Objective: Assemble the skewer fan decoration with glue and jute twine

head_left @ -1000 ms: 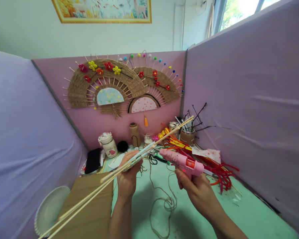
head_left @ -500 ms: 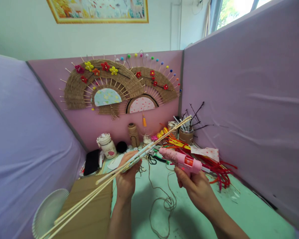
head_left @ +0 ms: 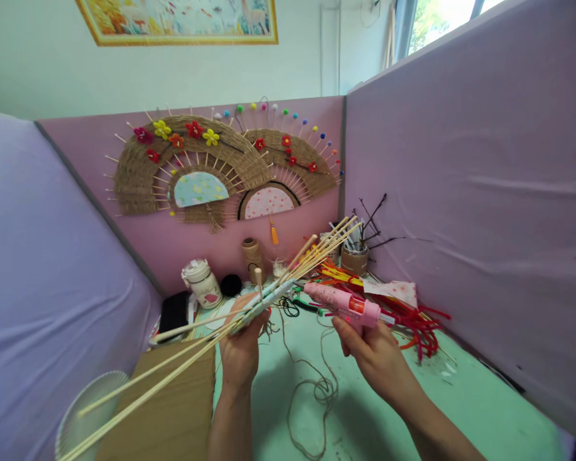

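Note:
My left hand (head_left: pixel 242 349) is closed on a flat patterned paper piece with several long bamboo sticks (head_left: pixel 192 358) fixed to it; the sticks fan out toward the lower left and upper right. My right hand (head_left: pixel 370 349) grips a pink hot glue gun (head_left: pixel 346 303), its nozzle pointing left and close to the sticks' middle. A loose coil of brown twine (head_left: pixel 317 390) lies on the green table (head_left: pixel 461 410) between my forearms.
Two woven fan decorations (head_left: pixel 196 163) hang on the pink back panel. Below them stand a white jar (head_left: pixel 200 282), a twine spool (head_left: pixel 252 253), a cup of twigs (head_left: pixel 355 256) and red and yellow pipe cleaners (head_left: pixel 408 317). A cardboard sheet (head_left: pixel 173 410) and paper plate (head_left: pixel 77 416) lie at lower left.
The sticks in my left hand have tilted and spread into a wider fan. The view has shifted slightly right and down; the glue gun stays near the sticks.

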A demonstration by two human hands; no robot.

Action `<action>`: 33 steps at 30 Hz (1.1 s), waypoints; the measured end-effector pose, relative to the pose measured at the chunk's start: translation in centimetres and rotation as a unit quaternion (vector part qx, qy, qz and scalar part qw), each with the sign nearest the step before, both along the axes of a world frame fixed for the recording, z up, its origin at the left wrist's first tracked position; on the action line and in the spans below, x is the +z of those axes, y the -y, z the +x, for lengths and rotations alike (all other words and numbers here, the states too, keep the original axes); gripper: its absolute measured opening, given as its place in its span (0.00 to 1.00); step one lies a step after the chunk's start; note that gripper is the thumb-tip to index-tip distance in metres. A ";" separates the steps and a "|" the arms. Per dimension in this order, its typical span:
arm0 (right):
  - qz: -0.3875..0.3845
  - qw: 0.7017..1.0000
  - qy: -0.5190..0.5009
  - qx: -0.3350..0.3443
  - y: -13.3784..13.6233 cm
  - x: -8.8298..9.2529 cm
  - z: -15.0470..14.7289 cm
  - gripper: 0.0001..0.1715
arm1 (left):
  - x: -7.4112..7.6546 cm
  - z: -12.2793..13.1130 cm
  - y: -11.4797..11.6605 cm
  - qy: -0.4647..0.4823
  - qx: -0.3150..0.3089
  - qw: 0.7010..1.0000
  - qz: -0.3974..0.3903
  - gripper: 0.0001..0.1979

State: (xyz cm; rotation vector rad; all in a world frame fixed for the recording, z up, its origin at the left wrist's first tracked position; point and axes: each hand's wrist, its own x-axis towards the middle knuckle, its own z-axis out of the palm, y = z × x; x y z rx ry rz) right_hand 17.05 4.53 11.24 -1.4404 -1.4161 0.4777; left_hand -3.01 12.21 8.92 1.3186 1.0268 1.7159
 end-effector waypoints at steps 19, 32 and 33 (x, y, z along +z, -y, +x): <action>-0.350 0.890 0.294 0.002 12.7 -4.9 10.4 0.09 | 2.9 0.9 -0.6 0.203 0.049 0.978 -0.007 0.20; -0.215 0.889 0.379 -0.143 7.9 -12.2 13.3 0.13 | 1.4 1.7 -0.4 0.204 0.060 0.976 -0.049 0.17; -0.176 0.914 0.348 -0.115 7.3 -10.9 12.4 0.14 | 1.4 1.7 -0.4 0.196 0.065 0.977 -0.046 0.17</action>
